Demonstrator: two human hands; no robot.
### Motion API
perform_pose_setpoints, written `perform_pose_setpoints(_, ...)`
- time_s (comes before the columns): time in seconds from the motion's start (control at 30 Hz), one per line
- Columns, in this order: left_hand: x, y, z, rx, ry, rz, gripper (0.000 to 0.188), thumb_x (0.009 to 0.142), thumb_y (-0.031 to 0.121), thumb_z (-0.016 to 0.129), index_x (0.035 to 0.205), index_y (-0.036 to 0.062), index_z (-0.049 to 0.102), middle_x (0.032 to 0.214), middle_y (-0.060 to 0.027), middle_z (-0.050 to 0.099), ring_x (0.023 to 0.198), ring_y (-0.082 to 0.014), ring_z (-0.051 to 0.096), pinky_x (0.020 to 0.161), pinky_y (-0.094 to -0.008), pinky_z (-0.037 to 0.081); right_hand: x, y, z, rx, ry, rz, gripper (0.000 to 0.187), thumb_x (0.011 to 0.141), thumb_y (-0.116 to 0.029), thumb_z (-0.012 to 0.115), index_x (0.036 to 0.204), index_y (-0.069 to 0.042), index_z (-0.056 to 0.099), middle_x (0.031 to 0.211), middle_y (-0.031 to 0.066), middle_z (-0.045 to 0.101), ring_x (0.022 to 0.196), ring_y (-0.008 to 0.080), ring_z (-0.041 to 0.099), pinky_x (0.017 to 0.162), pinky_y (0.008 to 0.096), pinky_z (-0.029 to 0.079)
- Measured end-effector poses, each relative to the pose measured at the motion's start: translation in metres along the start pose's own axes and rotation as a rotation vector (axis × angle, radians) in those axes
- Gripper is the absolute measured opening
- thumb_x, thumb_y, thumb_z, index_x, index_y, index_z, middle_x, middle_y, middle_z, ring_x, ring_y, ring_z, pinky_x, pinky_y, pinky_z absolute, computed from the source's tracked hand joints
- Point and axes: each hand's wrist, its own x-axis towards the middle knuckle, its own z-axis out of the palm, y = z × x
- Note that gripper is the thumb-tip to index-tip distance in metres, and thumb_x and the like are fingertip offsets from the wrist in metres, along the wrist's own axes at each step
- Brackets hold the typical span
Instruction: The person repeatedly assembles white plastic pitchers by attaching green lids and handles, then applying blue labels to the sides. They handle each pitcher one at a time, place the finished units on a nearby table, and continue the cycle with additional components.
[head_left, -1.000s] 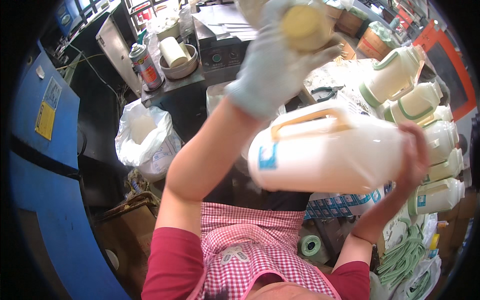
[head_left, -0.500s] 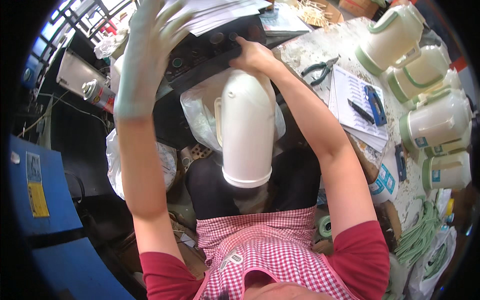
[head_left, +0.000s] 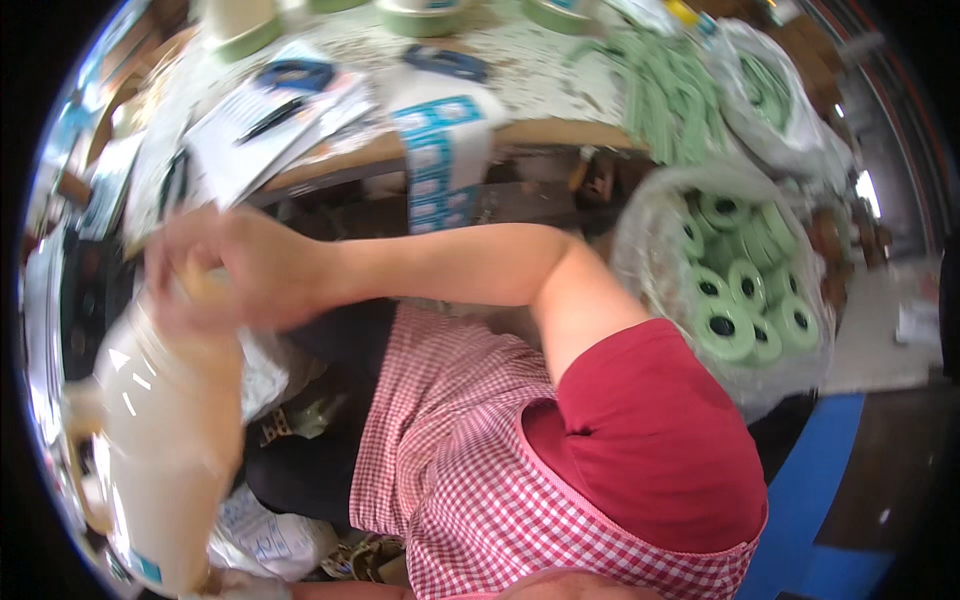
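A cream thermos jug (head_left: 170, 440) with a side handle (head_left: 85, 450) is on my left, tilted, with a small teal label near its lower end. My right hand (head_left: 245, 270) is closed around its upper end, fingers curled. Motion smears the fingers, and a yellowish patch shows between them. Of my left hand (head_left: 235, 585) only a sliver appears at the bottom edge, against the jug's lower end. Its fingers are hidden.
Ahead stands a worn white table (head_left: 540, 85) with papers (head_left: 230, 145), a black pen-like tool (head_left: 270, 120), blue cutters (head_left: 445, 62) and a label strip (head_left: 440, 165). Green straps (head_left: 670, 90) hang over its edge. A clear bag (head_left: 640, 250) of green ring-shaped parts sits to my right.
My view has swung right toward the table. The jug, formerly upright before my lap, is now on the left with my right hand around its top. My raised gloved left hand has dropped low.
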Motion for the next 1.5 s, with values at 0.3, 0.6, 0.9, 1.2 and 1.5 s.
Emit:
perform_pose_setpoints(0.3,0.058,0.02,0.033,-0.19,0.021,0.159,0.039,0.106,0.019,0.05,0.139,-0.0004,0.057,0.125,-0.0121,0.064,0.112,-0.0223,0.062,0.099,-0.0374,0.05,-0.274,-0.218,-0.441,-1.494,-0.383,2.056,0.017,0.076,-0.018,0.087,0.079,-0.004,0.079,0.075,0.0108,0.077,0.069,0.0247,0.075,0.064,0.0453,0.059)
perform_pose_setpoints(0.6,0.047,0.028,-0.019,-0.287,0.157,0.111,0.044,0.111,0.027,0.048,0.146,0.0004,0.052,0.142,-0.0112,0.059,0.126,-0.0191,0.058,0.11,-0.0373,0.047,-0.541,-0.148,-0.488,-1.817,0.182,1.737,0.058,0.077,-0.038,0.088,0.121,-0.007,0.069,0.119,0.0184,0.074,0.113,0.0388,0.07,0.095,0.0506,0.057)
perform_pose_setpoints(0.9,0.014,0.065,0.011,-0.149,0.42,0.132,0.046,0.112,0.033,0.049,0.147,0.0041,0.048,0.146,-0.0135,0.056,0.133,-0.025,0.056,0.117,-0.0436,0.043,-0.108,-0.251,-0.301,-1.445,-0.319,0.468,0.057,0.08,-0.022,0.086,0.131,-0.001,0.071,0.117,0.0137,0.064,0.11,0.0293,0.062,0.1,0.0361,0.046)
perform_pose_setpoints(1.2,-0.044,0.153,0.03,-0.65,0.324,0.007,0.045,0.111,0.038,0.036,0.12,0.0028,0.064,0.116,-0.0086,0.07,0.108,-0.015,0.065,0.099,-0.0302,0.051,-0.018,-0.057,0.072,0.731,-0.404,0.236,0.061,0.101,-0.032,0.073,0.153,-0.008,0.051,0.16,0.0124,0.045,0.142,0.0229,0.047,0.119,0.0358,0.037)
perform_pose_setpoints(1.5,-0.044,0.146,0.017,-0.493,0.398,0.169,0.077,0.111,0.063,0.026,0.159,0.0038,0.036,0.155,-0.0147,0.048,0.138,-0.0217,0.051,0.118,-0.0375,0.039,-0.027,0.002,0.135,1.272,-0.468,0.665,0.074,0.108,-0.067,0.036,0.152,-0.008,0.047,0.148,0.0134,0.058,0.133,0.0205,0.058,0.111,0.0369,0.048)
